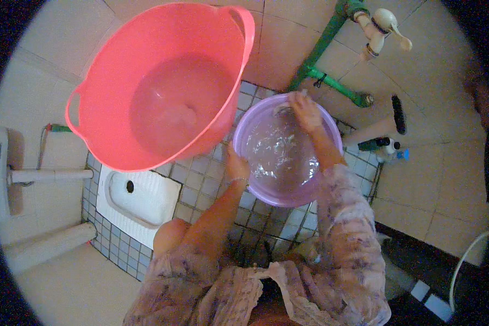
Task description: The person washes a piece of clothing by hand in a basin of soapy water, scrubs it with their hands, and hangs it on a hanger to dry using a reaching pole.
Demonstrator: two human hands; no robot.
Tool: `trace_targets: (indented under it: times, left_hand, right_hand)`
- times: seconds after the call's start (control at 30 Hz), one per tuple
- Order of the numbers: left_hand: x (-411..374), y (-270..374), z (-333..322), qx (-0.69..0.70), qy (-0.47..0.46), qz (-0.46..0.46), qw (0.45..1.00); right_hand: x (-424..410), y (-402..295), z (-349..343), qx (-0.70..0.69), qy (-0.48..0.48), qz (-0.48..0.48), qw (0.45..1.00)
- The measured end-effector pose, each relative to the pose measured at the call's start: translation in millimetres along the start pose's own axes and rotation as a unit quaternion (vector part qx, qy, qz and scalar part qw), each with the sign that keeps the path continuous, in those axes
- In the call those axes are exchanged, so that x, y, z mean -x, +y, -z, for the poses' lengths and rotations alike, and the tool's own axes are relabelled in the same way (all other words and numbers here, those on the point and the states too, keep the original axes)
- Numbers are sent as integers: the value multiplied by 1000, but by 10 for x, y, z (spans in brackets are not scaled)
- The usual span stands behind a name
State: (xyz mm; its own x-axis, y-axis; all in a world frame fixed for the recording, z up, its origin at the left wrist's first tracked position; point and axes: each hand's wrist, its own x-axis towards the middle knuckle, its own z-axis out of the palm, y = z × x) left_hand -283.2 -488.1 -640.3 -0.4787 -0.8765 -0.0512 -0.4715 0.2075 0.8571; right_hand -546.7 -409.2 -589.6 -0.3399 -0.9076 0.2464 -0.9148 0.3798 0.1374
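Note:
A purple plastic basin (286,199) with rippling, shiny water in it is in front of me on the tiled floor. My left hand (237,165) grips its left rim, the thumb side towards the water. At the far rim is my right hand (305,110), its fingers over the edge; whether they close around it is hard to tell. A large red plastic tub (118,81) with two loop handles stands to the left of the basin, tilted in the view, and holds some cloudy water.
A white squat toilet (114,203) is set into the floor at the left. Green pipes (324,51) and a white tap (377,34) are on the wall beyond the basin. A brush (398,115) and bottles (385,144) stand near the right wall. White pipes (53,175) run along the left.

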Motion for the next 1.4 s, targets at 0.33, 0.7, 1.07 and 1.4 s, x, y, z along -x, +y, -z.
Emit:
trace_targets:
  times: [0.33,0.7,1.07,1.4]
  left_hand:
    - [-10,-41,-101,36,16,46,998]
    - [-39,197,-232,-60,-207,-172,961]
    - [249,-206,-855,-202,-425,-45,881]
    - [441,-746,-1522,197,-221,305,905]
  right_hand:
    - [1655,-647,516,16,-425,14,905]
    - [1333,-1342,-5,-674,-179,-389,603]
    - [2032,-958,-765,-286,-203,-197,916]
    - [1439,-1451,-363,-627,-41,-435,644]
